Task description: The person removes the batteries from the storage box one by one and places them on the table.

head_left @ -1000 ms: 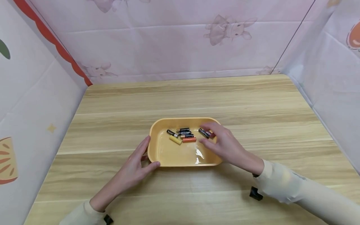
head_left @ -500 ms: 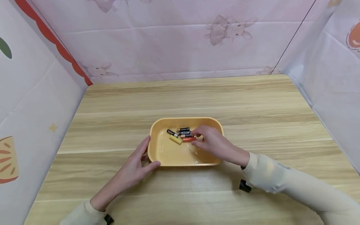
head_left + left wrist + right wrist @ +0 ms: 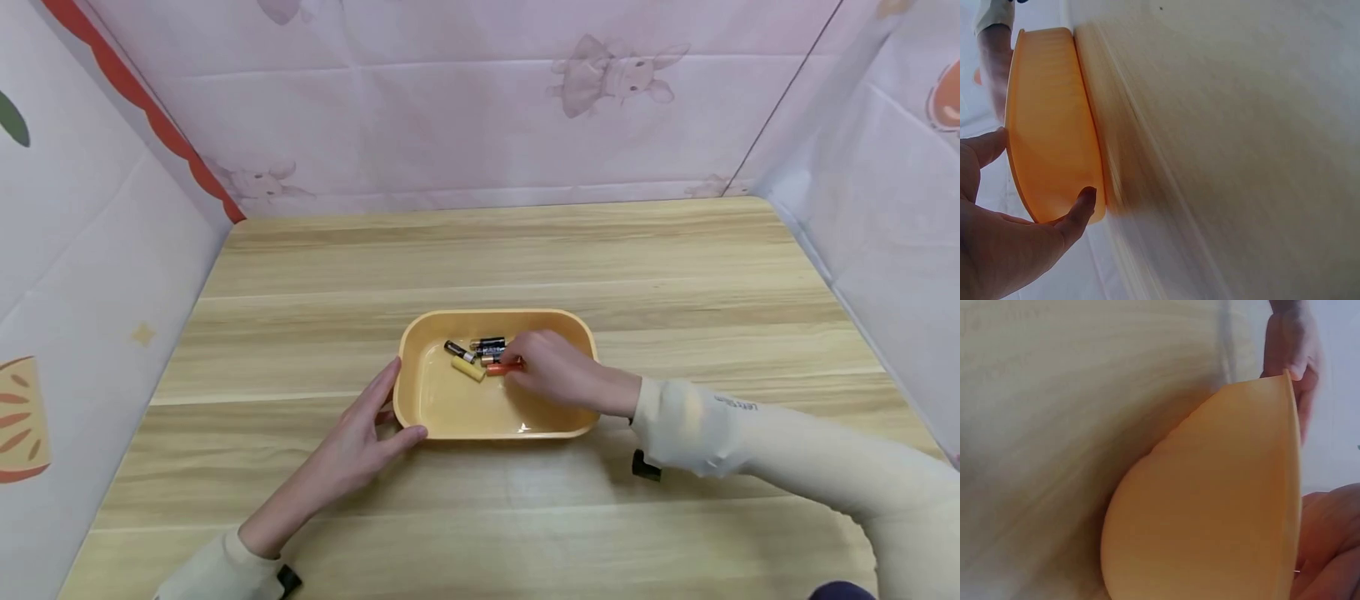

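A yellow plastic tub (image 3: 495,435) rests on the wooden table. My left hand (image 3: 367,437) holds its left end, the thumb on the front rim and the fingers along the side; the left wrist view shows fingertips against the tub's outer wall (image 3: 1054,131). Inside lie a yellow battery (image 3: 468,369), an orange battery (image 3: 502,369), a black battery (image 3: 457,351) and several dark batteries (image 3: 489,343) side by side. My right hand (image 3: 551,367) reaches down into the tub, fingertips at the orange battery's right end. Whether it grips a battery I cannot tell.
The wooden table (image 3: 300,283) extends around the tub. Printed cloth walls (image 3: 450,125) stand behind and at both sides. Black wrist mounts (image 3: 647,465) hang below the sleeves. A dark round object (image 3: 842,591) shows at the bottom right edge.
My right hand has moved left inside the tub, from two dark batteries at its right end to the orange battery. Those two are now out of sight. My left hand has stayed put.
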Demonstrator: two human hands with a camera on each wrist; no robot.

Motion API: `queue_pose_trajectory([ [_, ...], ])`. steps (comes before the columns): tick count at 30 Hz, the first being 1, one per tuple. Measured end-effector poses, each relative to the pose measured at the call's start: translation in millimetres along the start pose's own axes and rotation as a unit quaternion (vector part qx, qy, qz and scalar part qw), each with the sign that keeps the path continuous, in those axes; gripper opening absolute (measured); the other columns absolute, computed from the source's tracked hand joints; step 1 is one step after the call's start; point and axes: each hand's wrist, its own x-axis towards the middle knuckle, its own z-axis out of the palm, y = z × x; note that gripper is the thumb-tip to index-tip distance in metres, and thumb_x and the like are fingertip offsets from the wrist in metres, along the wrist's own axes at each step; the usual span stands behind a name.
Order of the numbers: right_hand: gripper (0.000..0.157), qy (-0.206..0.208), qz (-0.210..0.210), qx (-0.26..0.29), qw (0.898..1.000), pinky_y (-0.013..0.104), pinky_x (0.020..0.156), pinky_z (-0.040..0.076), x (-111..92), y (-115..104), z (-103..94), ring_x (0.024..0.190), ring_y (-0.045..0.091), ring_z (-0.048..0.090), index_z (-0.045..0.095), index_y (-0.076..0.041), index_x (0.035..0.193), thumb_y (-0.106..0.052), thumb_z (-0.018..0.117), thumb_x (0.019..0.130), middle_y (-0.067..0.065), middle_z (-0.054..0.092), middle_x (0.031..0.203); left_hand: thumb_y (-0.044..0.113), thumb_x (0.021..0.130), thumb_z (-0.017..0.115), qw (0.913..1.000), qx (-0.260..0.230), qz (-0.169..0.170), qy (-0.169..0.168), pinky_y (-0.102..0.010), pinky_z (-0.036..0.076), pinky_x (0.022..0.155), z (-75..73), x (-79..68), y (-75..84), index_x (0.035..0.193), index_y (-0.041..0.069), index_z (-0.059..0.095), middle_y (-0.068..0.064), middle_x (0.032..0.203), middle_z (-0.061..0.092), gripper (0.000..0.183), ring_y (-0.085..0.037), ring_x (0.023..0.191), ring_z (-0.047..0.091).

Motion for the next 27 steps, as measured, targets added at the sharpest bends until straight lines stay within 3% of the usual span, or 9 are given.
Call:
queue_pose_trajectory([
  [6, 0.019, -0.037, 0.018, -0.018, 0.999, 0.022, 0.056, 0.034, 10.9, -1.5, 0.1, 0.063, 0.01, 0.044, 0.074, -0.009, 0.076, 0.002, 0.071, 0.091, -0.004, 0.058, 0.069, 0.018, 0.093, 0.08, 1.0, 0.001, -0.003, 0.001, -0.04, 0.052, 0.105, 0.2, 0.8, -0.6, 0.165, 0.002, 0.016, -0.021, 0.167, 0.023, 0.097, -0.033, 0.131, 0.056],
  [11, 0.024, -0.061, 0.039, -0.034, 0.997, 0.021, 0.052, 0.03, 16.6, -2.5, 4.3, 0.059, 0.009, 0.041, 0.071, -0.011, 0.072, -0.01, 0.074, 0.097, -0.006, 0.05, 0.062, 0.016, 0.094, 0.08, 1.0, -0.007, -0.003, 0.001, -0.041, 0.052, 0.105, 0.3, 1.2, -0.6, 0.164, 0.001, 0.016, -0.022, 0.167, 0.023, 0.096, -0.034, 0.13, 0.056],
  [16, 0.023, -0.067, 0.05, -0.071, 0.994, 0.024, 0.05, 0.038, 18.2, -3.7, 10.4, 0.061, 0.011, 0.049, 0.073, -0.016, 0.074, -0.019, 0.076, 0.097, -0.006, 0.059, 0.068, 0.015, 0.093, 0.08, 0.9999, -0.01, -0.006, -0.002, -0.04, 0.053, 0.105, 0.0, 1.3, 0.2, 0.164, 0.001, 0.015, -0.022, 0.167, 0.022, 0.097, -0.034, 0.132, 0.055],
  [21, 0.023, -0.056, 0.037, -0.143, 0.987, 0.038, 0.055, 0.054, 15.4, -5.9, 14.6, 0.069, 0.018, 0.062, 0.072, -0.018, 0.075, -0.025, 0.075, 0.097, -0.001, 0.067, 0.08, 0.014, 0.093, 0.08, 0.9999, -0.013, -0.004, -0.003, -0.039, 0.053, 0.104, 0.2, 0.9, 1.0, 0.164, 0.0, 0.015, -0.023, 0.167, 0.023, 0.097, -0.035, 0.13, 0.057],
  [27, 0.028, -0.04, 0.026, -0.154, 0.987, 0.042, 0.056, 0.055, 13.4, -6.2, 16.6, 0.069, 0.02, 0.063, 0.071, -0.015, 0.074, -0.026, 0.072, 0.1, 0.001, 0.065, 0.08, 0.015, 0.093, 0.08, 0.9999, -0.01, -0.004, -0.003, -0.039, 0.053, 0.104, 0.4, 1.0, 1.5, 0.164, 0.0, 0.015, -0.023, 0.167, 0.022, 0.097, -0.035, 0.13, 0.057],
])
